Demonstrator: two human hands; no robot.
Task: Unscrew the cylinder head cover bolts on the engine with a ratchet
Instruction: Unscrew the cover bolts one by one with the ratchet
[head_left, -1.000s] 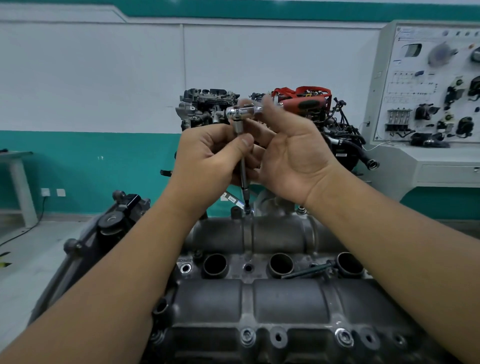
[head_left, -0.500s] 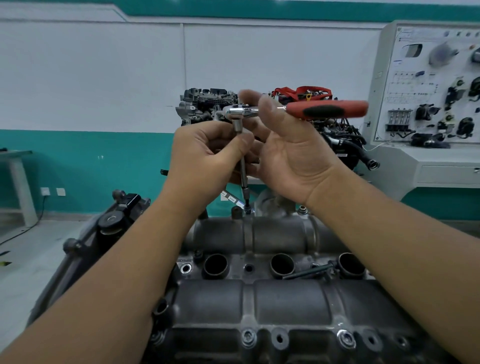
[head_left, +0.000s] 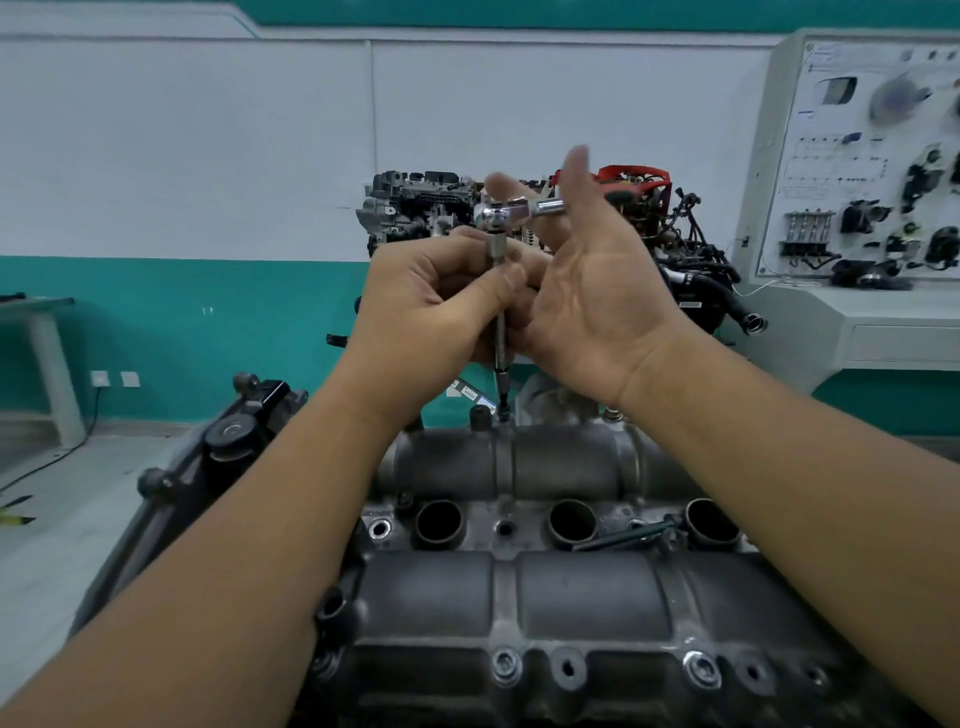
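Observation:
A grey cylinder head cover (head_left: 561, 597) fills the lower middle of the head view. A ratchet (head_left: 493, 215) stands on a long extension bar (head_left: 500, 332) whose socket sits on a bolt (head_left: 503, 413) at the cover's far edge. My left hand (head_left: 431, 306) pinches the extension bar below the ratchet head with thumb and fingers. My right hand (head_left: 597, 291) is raised beside the ratchet with fingers straight; its fingers touch the chrome shank, and the red handle is hidden behind the palm. Two bolts (head_left: 506, 664) sit along the near edge.
A loose dark bolt (head_left: 631, 538) lies across the cover near the right spark plug well (head_left: 711, 522). Another engine (head_left: 519, 218) stands behind. A white training panel (head_left: 872, 171) stands at the right, a table leg (head_left: 52, 364) at the left.
The ratchet handle has swung back behind my right palm, so its red grip is hidden. My right fingers have straightened upward. My left hand still holds the extension bar.

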